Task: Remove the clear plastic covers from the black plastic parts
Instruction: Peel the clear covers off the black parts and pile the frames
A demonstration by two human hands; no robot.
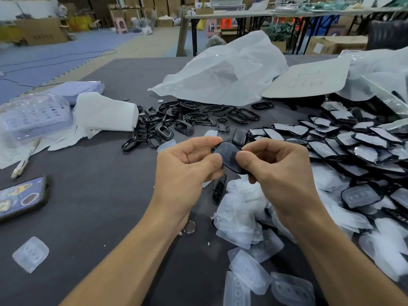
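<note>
- Head view: the person is holding one flat, rounded black plastic part point(228, 156), its face hazy under a clear film, just above the middle of the frame. It is raised off the dark grey tabletop point(99, 206), probably so both thumbs can work its edges.
- The left hand point(189, 160) is pinching the part's left edge between thumb and forefinger, seemingly to steady it.
- The right hand point(271, 164) is pinching the right edge, its thumb lying on the face, likely feeling for the film's rim. Whether the film is lifting yet cannot be told.
- At 3 o'clock, a heap of covered black parts point(353, 146) is lying close by the right hand, apparently as stock within easy reach.
- At 5 o'clock, below the hands, loose clear plastic covers point(242, 217) are lying in a pile, seemingly where peeled ones get dropped.
- At 12 o'clock, beyond the hands, bare black plastic frames point(176, 122) are lying scattered, apart from the covered stock.
- At 8 o'clock, a dark-cased phone point(22, 197) is lying well apart from the work.
</note>
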